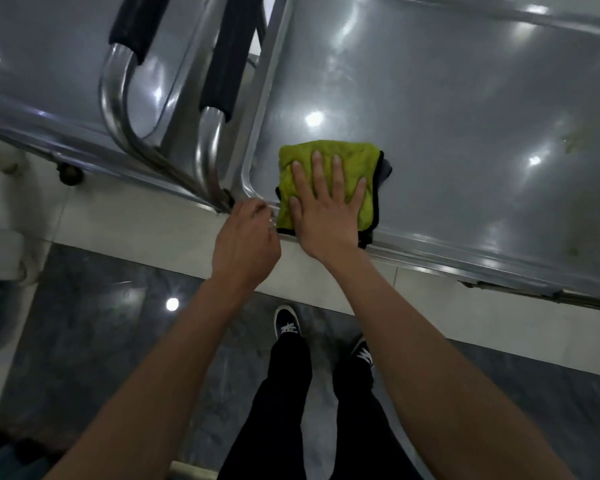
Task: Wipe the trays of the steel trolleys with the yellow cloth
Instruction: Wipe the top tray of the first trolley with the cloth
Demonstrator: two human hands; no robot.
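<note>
- So, head view: R hand [326,206] flat, fingers straight, pressing folded yellow cloth [326,157] on right trolley's tray [465,133], near-left corner.
- L hand [245,237] curled at tray rim; can't tell if gripping.
- Step: wiping, likely just begun. Next: sweep outward, keep pressure.

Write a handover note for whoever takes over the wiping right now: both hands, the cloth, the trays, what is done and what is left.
Right hand: fingers spread flat, pressing the folded yellow cloth onto the right trolley's tray, at its near-left corner.
Left hand: fingers curled at that tray's corner rim; whether it grips the rim is unclear.
Left trolley's tray: no cloth on it; two steel handles with black grips stand between the trays.
Done: cannot tell how much is wiped.
Left: a yellowish smear shows at the far right of the right tray; wipe there, then the other tray.
</note>
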